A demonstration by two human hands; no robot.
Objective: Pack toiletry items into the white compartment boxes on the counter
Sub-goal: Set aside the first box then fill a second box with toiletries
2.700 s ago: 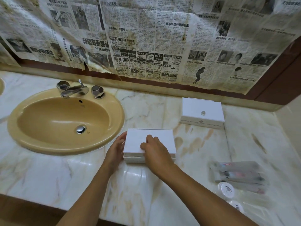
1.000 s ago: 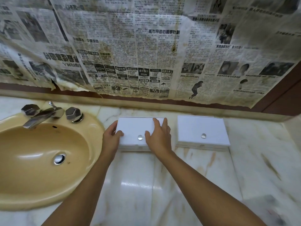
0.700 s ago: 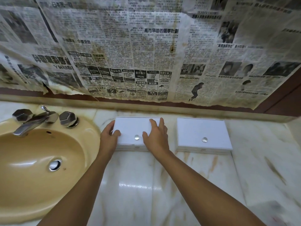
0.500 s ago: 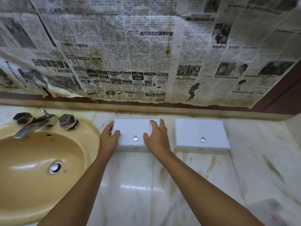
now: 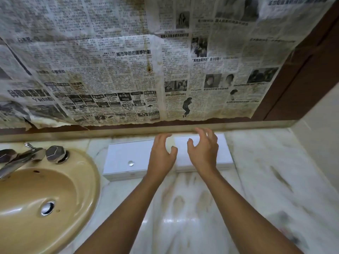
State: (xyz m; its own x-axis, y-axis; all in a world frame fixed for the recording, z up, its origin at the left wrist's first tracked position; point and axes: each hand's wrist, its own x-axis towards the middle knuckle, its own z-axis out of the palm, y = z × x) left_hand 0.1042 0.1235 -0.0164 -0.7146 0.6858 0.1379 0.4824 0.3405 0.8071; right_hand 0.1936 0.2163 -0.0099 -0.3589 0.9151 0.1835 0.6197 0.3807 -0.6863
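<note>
Now that both hands have let go of the left box (image 5: 126,158), the left hand (image 5: 161,156) and right hand (image 5: 203,153) hover spread and empty over the right box (image 5: 225,154). Both closed boxes sit side by side at the rear of the surface (image 5: 192,208), beside the sink (image 5: 88,180). Judgement: the right box is handled next.

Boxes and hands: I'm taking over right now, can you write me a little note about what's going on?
Left hand: holds nothing, fingers loosely curled, between the two boxes.
Right hand: holds nothing, fingers spread above the right box.
Left box: lid shut, beside the sink, at the back of the counter.
Right box: lid shut, next to the left one.
Done: boxes lined up side by side.
Left: open them and pack; the toiletries are not clearly in view.
</note>
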